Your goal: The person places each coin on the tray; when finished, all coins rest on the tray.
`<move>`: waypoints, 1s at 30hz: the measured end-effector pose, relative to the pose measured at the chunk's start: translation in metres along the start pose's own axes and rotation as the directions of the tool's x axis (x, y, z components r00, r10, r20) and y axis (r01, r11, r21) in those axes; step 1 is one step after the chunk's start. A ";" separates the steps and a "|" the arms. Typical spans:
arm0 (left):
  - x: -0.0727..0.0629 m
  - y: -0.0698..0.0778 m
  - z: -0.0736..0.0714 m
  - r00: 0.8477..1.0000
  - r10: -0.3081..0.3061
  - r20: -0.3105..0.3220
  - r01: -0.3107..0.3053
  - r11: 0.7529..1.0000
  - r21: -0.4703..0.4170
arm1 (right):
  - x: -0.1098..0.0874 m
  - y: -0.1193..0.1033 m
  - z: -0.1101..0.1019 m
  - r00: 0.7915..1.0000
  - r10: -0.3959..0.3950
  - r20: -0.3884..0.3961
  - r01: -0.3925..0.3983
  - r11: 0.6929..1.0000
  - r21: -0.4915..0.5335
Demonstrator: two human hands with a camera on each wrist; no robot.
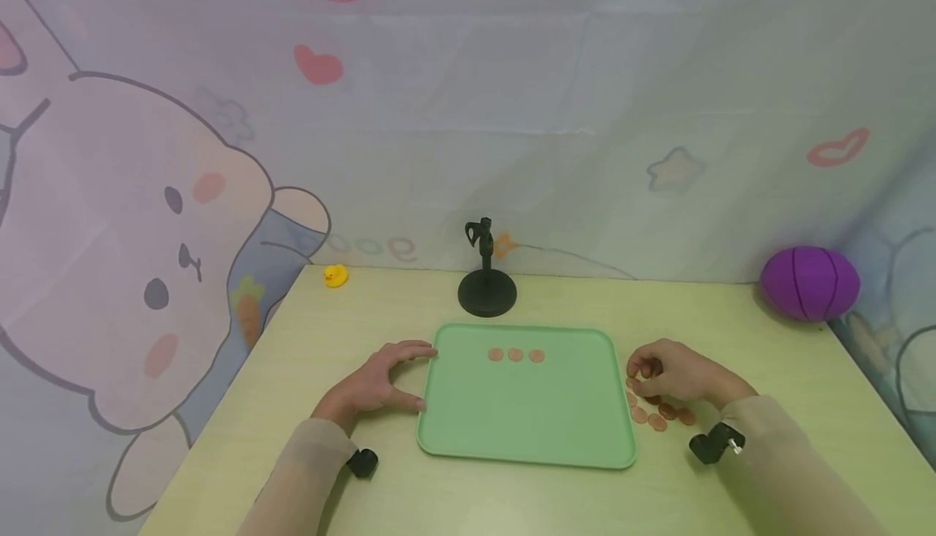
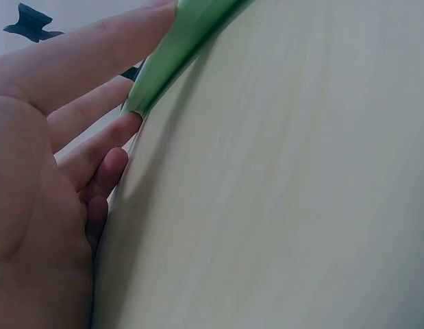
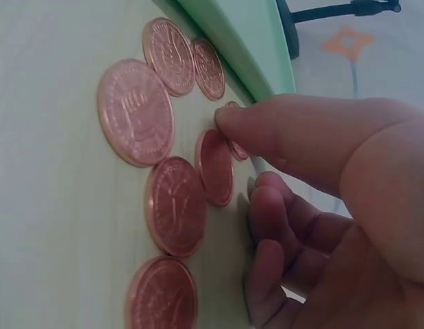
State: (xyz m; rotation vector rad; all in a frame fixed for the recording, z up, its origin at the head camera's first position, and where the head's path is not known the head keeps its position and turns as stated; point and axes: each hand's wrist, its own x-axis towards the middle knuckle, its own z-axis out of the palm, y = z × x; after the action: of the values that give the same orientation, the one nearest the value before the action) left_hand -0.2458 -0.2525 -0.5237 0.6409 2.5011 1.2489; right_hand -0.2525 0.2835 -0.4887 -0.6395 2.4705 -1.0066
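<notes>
A green tray (image 1: 526, 414) lies flat, with three copper coins (image 1: 515, 354) in a row near its far edge. My left hand (image 1: 380, 378) touches the tray's left side, thumb and fingers spread apart along the rim; in the left wrist view the fingertips (image 2: 133, 122) meet the green edge. At the tray's right side, my right hand (image 1: 673, 369) pinches at a copper coin (image 3: 240, 151), its thumb (image 3: 280, 130) overlapping the coin and its other fingers curled. Several more copper coins (image 3: 136, 113) lie flat on the table beneath and in front of that hand.
Behind the tray stands a black stand (image 1: 487, 292) with a round base. A small yellow duck (image 1: 335, 276) sits at the table's back left corner, and a purple ball (image 1: 810, 283) at the back right. A printed cloth (image 1: 475, 97) hangs behind the table (image 1: 395, 300).
</notes>
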 end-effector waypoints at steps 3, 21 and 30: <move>0.000 0.001 0.000 1.000 0.007 0.004 -0.007 1.000 -0.001 | 0.001 -0.001 -0.002 0.999 0.003 0.037 -0.004 1.000 0.024; 0.001 -0.002 0.001 1.000 0.005 0.003 -0.005 1.000 0.001 | 0.006 -0.005 -0.007 0.991 -0.021 0.129 0.009 0.996 0.091; 0.000 -0.001 0.001 1.000 0.009 -0.011 -0.009 1.000 0.001 | 0.007 -0.007 -0.008 0.987 -0.034 0.158 0.022 0.997 0.078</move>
State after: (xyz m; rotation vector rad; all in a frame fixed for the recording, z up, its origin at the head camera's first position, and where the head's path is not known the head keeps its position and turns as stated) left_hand -0.2455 -0.2523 -0.5246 0.6479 2.5101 1.2578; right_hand -0.2603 0.2794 -0.4795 -0.7034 2.2796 -1.0139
